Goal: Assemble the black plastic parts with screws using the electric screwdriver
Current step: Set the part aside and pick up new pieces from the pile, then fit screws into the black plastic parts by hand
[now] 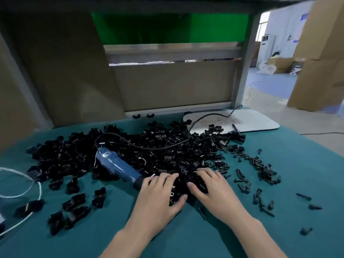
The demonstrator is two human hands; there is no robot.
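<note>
A teal counter carries a broad pile of black plastic parts, with a blue electric screwdriver lying across its left side. At the pile's near edge, the left hand and right hand rest on parts, fingers spread. Screws lie scattered to the right.

- Black plastic parts: glossy, hard plastic.
- Counter: matt teal cloth-like cover.
- Electric screwdriver: smooth blue plastic body, slight sheen.
- Cardboard panels: matt brown.
</note>
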